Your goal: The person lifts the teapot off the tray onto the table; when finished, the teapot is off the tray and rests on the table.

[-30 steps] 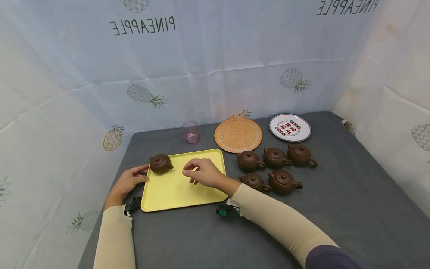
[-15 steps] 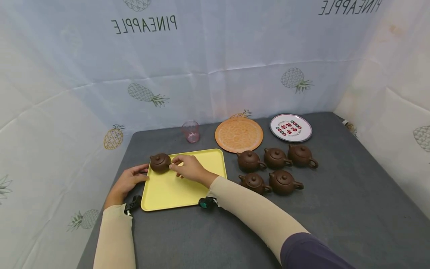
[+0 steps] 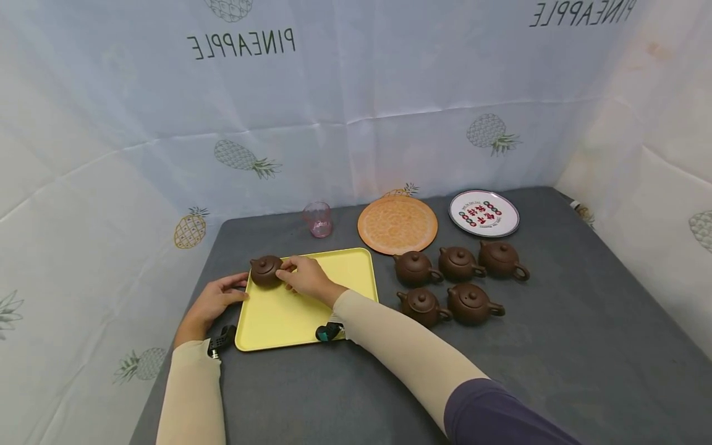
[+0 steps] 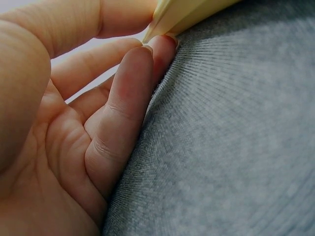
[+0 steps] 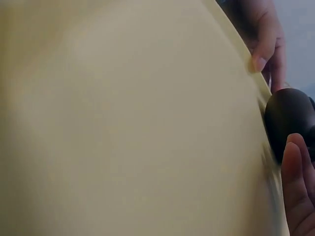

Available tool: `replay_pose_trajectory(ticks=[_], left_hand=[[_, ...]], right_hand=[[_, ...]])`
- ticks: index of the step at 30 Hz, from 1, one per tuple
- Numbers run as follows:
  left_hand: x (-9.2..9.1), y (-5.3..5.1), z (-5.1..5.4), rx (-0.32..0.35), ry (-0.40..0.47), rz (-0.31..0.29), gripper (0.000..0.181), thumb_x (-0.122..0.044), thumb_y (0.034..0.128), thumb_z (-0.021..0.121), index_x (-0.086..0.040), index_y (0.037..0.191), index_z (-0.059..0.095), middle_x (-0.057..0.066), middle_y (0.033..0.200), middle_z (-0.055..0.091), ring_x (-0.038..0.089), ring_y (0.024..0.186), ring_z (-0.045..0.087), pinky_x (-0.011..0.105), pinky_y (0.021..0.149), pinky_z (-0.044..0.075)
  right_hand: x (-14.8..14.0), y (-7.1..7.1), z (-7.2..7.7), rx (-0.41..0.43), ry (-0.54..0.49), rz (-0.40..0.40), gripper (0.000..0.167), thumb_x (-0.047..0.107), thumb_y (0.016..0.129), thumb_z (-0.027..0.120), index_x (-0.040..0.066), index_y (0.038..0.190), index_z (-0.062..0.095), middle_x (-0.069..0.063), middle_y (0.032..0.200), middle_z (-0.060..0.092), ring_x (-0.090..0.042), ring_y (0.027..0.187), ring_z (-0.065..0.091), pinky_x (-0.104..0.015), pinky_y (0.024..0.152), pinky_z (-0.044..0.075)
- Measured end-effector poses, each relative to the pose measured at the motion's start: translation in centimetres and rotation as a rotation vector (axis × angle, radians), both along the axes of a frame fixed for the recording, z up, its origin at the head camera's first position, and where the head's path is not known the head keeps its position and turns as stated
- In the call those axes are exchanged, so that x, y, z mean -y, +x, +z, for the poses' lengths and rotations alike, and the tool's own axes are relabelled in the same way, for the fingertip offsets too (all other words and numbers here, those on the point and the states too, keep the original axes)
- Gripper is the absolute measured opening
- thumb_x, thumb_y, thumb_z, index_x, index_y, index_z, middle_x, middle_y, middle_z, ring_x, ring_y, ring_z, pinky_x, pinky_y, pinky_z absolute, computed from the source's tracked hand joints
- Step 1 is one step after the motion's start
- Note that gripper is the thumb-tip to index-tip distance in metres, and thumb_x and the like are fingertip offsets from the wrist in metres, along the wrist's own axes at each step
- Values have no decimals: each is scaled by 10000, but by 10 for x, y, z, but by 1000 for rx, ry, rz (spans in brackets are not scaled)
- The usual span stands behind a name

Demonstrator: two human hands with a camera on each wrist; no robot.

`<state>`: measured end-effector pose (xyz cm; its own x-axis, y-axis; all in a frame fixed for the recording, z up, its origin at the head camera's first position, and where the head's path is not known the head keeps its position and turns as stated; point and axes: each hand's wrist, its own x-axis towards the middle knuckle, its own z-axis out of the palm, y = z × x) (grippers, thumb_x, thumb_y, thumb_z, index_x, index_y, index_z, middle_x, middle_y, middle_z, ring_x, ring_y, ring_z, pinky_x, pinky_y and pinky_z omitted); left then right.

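Note:
A brown teapot point(image 3: 266, 271) stands upright at the far left corner of the yellow tray point(image 3: 311, 309). My right hand point(image 3: 306, 276) pinches its handle side, so the handle is hidden behind the fingers. The right wrist view shows the dark teapot body point(image 5: 290, 115) just beyond the fingertips point(image 5: 294, 152). At the tray's left edge, my left hand point(image 3: 211, 303) holds the rim. Close up in the left wrist view, the thumb and fingertips point(image 4: 130, 73) meet at the pale yellow rim point(image 4: 187, 12), with the grey cloth beside them.
Several brown teapots point(image 3: 470, 303) stand in two rows right of the tray. Behind are a pink clear glass point(image 3: 319, 220), a round orange mat point(image 3: 397, 224) and a white plate point(image 3: 484, 213) with red print. Pineapple-print curtains point(image 3: 356, 93) border the grey table point(image 3: 334, 395).
My right hand has moved left across the tray to the teapot's handle side and closed its fingers there. The left hand and the tray have stayed put.

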<state>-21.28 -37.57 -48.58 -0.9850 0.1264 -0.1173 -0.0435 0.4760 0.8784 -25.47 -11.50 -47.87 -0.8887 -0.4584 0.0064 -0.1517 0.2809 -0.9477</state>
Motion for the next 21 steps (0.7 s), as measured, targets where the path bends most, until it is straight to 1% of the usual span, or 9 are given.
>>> replay_pose_trajectory(ticks=[4, 7, 10, 11, 14, 17, 19, 21], left_hand=[[-1, 0, 2, -1, -8, -3, 634, -104, 864, 731, 35, 1421, 462, 234, 1240, 566, 41, 909, 627, 191, 758, 483], [-7, 5, 14, 14, 6, -4, 612, -53, 873, 707, 60, 1417, 451, 279, 1256, 543, 54, 915, 620, 189, 753, 480], [-7, 5, 16, 18, 12, -5, 614, -49, 877, 704, 63, 1421, 443, 291, 1262, 534, 57, 914, 618, 188, 751, 477], [-7, 5, 15, 20, 6, -4, 615, -48, 879, 701, 64, 1424, 439, 292, 1264, 532, 62, 917, 619, 193, 755, 480], [0, -1, 3, 10, -2, 4, 633, -92, 867, 727, 34, 1426, 456, 251, 1249, 553, 48, 906, 624, 195, 757, 482], [1, -1, 0, 5, -6, 3, 635, -99, 863, 730, 33, 1423, 460, 241, 1243, 558, 56, 906, 632, 199, 761, 486], [1, -2, 0, 4, -3, 8, 634, -101, 856, 735, 26, 1418, 471, 234, 1237, 562, 62, 902, 636, 199, 760, 487], [1, -2, 0, 0, -6, -1, 637, -106, 862, 731, 34, 1421, 462, 240, 1241, 559, 62, 906, 637, 201, 762, 488]], right_hand=[[2, 0, 1, -12, 20, -4, 243, 328, 974, 609, 118, 1091, 647, 67, 887, 616, -128, 670, 655, -276, 589, 523], [4, -1, 1, -34, 37, -10, 216, 304, 983, 599, 115, 1075, 650, 45, 860, 639, -134, 659, 653, -269, 590, 512], [6, -2, 1, -57, 51, -27, 186, 267, 991, 591, 112, 1064, 665, 21, 847, 659, -129, 665, 654, -255, 589, 505], [6, -2, 0, -61, 52, -33, 178, 252, 992, 589, 109, 1064, 668, 12, 847, 662, -128, 669, 655, -250, 590, 505], [6, -2, 0, -60, 38, -59, 162, 224, 992, 590, 105, 1055, 680, 2, 840, 663, -132, 673, 660, -244, 591, 508], [5, 0, 2, -56, 21, -75, 145, 223, 990, 592, 119, 1034, 683, 2, 813, 663, -138, 671, 663, -248, 592, 508], [2, 1, 5, -61, 10, -77, 132, 223, 989, 594, 133, 1019, 686, 10, 810, 659, -142, 674, 662, -258, 593, 507], [-2, 1, 10, -77, 6, -73, 118, 223, 989, 594, 152, 1002, 687, 2, 821, 664, -146, 683, 661, -270, 593, 503]])
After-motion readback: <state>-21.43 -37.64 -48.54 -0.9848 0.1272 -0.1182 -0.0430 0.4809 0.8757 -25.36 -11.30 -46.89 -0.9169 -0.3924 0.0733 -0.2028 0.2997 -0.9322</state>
